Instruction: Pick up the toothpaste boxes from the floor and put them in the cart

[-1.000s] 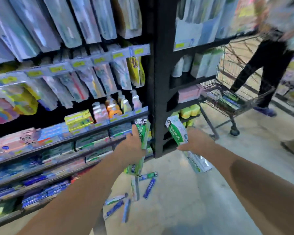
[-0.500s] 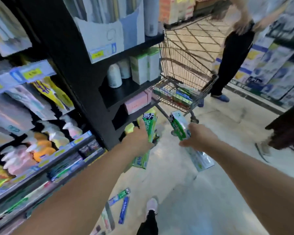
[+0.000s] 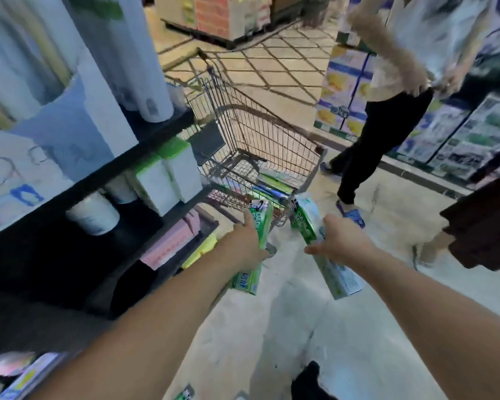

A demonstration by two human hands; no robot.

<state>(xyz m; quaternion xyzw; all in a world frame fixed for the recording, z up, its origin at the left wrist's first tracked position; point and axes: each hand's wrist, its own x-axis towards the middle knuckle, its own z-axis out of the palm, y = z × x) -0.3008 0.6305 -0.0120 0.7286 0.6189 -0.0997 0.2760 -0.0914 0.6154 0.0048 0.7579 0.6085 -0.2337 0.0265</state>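
Left hand point(image 3: 247, 243): wrapped round green toothpaste box point(image 3: 256, 241), held just short of cart
Right hand point(image 3: 339, 241): gripping second toothpaste box point(image 3: 326, 255), tilted
Cart point(image 3: 272, 145): wire, boxes point(image 3: 274, 184) inside, beside black shelf point(image 3: 145, 145)

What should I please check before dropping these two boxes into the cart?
1. Left hand grips its box: ok.
2. Right hand grips its box: ok.
3. Boxes over the cart basket: not ok, both are short of the near rim.
4. Room in the basket: ok, only a few packs on its bottom.
5. Bystander clear of the cart: ok, standing to its right.
6. Floor fully cleared: cannot tell.
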